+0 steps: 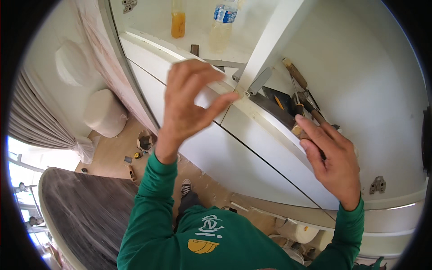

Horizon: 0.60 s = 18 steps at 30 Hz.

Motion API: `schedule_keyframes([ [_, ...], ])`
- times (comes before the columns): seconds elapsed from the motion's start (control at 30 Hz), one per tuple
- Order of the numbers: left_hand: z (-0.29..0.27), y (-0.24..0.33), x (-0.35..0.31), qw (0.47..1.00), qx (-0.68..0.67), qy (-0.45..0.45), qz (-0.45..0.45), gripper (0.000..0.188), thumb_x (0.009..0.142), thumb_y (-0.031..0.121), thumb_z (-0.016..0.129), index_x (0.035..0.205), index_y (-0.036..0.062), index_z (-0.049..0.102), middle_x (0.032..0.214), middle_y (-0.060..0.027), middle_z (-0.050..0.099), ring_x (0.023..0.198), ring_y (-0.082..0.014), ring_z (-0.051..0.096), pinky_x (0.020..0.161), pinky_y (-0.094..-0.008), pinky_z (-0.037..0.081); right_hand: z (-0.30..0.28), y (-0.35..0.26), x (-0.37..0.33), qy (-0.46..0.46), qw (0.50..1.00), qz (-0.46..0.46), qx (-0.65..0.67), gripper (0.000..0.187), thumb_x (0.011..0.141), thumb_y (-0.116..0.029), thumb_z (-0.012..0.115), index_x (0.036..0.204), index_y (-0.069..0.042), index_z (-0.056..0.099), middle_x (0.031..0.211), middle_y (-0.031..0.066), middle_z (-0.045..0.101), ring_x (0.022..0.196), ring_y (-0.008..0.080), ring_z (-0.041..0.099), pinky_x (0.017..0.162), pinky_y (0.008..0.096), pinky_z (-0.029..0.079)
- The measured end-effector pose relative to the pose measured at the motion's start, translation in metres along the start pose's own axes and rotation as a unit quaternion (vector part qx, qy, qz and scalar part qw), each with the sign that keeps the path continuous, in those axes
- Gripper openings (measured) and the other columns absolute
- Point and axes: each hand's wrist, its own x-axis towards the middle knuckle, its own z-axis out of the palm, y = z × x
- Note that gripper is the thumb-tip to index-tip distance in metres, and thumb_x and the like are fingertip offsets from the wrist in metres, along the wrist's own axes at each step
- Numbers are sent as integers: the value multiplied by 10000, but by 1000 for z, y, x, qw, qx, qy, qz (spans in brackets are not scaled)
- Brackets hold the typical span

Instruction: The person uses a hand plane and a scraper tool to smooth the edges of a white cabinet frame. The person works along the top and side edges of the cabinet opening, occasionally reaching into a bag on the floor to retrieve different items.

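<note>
My left hand [191,101] is raised over the front edge of the white cabinet [265,146], thumb and fingers apart and holding nothing. Its fingers are slightly blurred. At the right, my right hand [332,155] has its fingertips closed around the wooden end of a flat, dark-bladed tool [274,110], which lies along the cabinet edge; its exact kind is unclear. Behind it in the cabinet lie a wooden-handled tool [295,75], a yellow pencil [279,103], a dark flat piece [270,93] and other tools partly hidden by one another. A grey metal piece [259,82] leans near the upright divider.
A bottle of orange liquid [178,24] and a blue-labelled plastic bottle [223,22] stand inside the cabinet, left of the divider [274,36]. A dark-topped table [90,211] is at lower left. On the floor lie a tape measure [137,155] and a wooden-handled tool [131,173].
</note>
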Motion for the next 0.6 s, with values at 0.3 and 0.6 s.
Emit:
schedule_keyframes([
  [0.3, 6, 44, -1, 996, 26, -86, -1, 349, 814, 165, 970, 1141, 136, 849, 1119, -47, 678, 1052, -289, 609, 909, -439, 514, -42, -15, -18, -26, 999, 30, -35, 465, 998, -89, 799, 1455, -157, 752, 976, 82, 734, 690, 257, 660, 643, 383, 555],
  [0.6, -23, 81, 3, 957, -202, -207, -26, 455, 938, 324, 900, 1284, 44, 806, 1179, -108, 713, 1059, -301, 648, 921, -413, 528, -71, -20, -54, -80, 996, -29, 17, 584, 906, -111, 870, 1473, -187, 756, 926, 56, 712, 684, 220, 681, 600, 380, 571],
])
